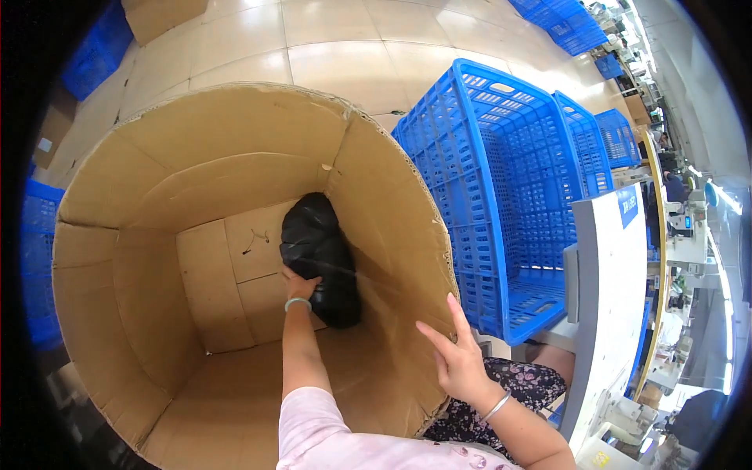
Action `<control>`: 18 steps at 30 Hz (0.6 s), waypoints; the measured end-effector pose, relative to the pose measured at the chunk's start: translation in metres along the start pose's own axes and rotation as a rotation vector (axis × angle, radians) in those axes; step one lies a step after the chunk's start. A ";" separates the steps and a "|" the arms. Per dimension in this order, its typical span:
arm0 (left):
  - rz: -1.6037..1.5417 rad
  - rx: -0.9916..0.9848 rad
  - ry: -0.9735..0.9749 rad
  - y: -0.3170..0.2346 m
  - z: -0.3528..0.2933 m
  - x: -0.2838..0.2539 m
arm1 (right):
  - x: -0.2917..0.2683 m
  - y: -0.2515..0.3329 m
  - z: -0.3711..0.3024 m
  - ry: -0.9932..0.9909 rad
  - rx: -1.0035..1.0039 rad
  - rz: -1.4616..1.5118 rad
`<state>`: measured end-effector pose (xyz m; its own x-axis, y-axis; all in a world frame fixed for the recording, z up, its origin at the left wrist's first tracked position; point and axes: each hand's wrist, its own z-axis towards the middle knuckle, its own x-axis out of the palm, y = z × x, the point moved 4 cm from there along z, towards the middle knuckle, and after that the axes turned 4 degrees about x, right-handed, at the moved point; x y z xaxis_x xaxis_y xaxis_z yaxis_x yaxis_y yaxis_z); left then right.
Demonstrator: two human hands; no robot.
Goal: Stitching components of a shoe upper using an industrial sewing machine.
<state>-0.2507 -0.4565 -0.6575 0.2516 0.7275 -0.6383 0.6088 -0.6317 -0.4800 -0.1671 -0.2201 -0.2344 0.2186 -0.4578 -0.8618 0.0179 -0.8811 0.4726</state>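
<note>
A black plastic bag (pixel 319 235), bulging and filled, lies in the bottom of a large cardboard box (pixel 227 168), against its right wall. Reaching down into the box, my left hand (pixel 300 287) grips the near left side of the bag, with the thumb over the plastic and the fingertips partly hidden. A pale green bangle circles that wrist. My right hand (pixel 464 366) is at the box's right rim, its fingers spread and nothing in them. It wears a silver-coloured bangle (pixel 497 406).
Blue plastic crates (pixel 478 204) stand right of the box, beside a white panel (pixel 607 274). More blue crates (pixel 43 258) are at the left. A short string (pixel 254 240) lies on the box bottom. Sewing machines (pixel 689 227) line the far right.
</note>
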 end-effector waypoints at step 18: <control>-0.088 0.394 0.249 -0.088 0.002 0.049 | -0.011 -0.026 0.006 -0.010 -0.008 -0.054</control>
<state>-0.2938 -0.3661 -0.6474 0.4138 0.7945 -0.4445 0.3162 -0.5832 -0.7482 -0.1758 -0.1927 -0.2380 0.2070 -0.4109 -0.8879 0.0368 -0.9036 0.4268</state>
